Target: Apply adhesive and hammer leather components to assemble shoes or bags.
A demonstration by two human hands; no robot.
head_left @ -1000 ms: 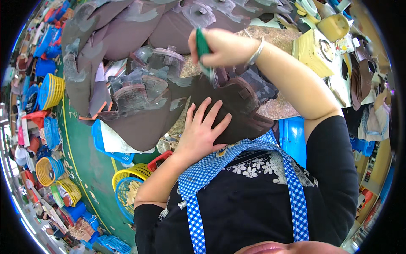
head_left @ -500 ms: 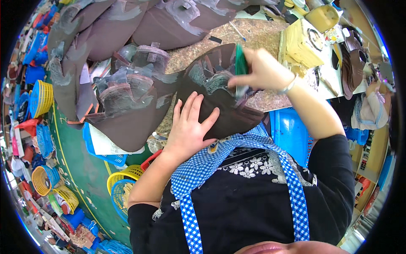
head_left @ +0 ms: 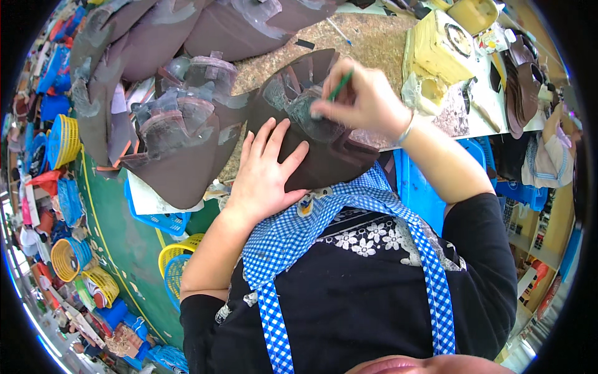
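Note:
A dark brown cut piece (head_left: pixel 311 153), which looks like a shoe upper, lies on the worktable in front of me. My left hand (head_left: pixel 265 165) rests on its left part, palm down with the fingers spread. My right hand (head_left: pixel 370 103) is closed around a green-handled brush (head_left: pixel 342 84). The brush's lower end is at the pale, wet-looking smear round the piece's curved inner edge; the fingers partly hide its tip. More brown pieces (head_left: pixel 177 171) with similar whitish smears overlap on the left.
Layered brown pieces (head_left: pixel 134 50) cover the far left. A yellow crusted block with a round opening (head_left: pixel 439 47) stands at the right, near a stack of brown parts (head_left: pixel 519 93). Blue bins (head_left: pixel 416 187) sit below the table edge; yellow and blue baskets (head_left: pixel 177 258) are at lower left.
My right hand has moved left and slightly down with the brush, whose handle was blurred by motion before. My left hand stays flat on the piece.

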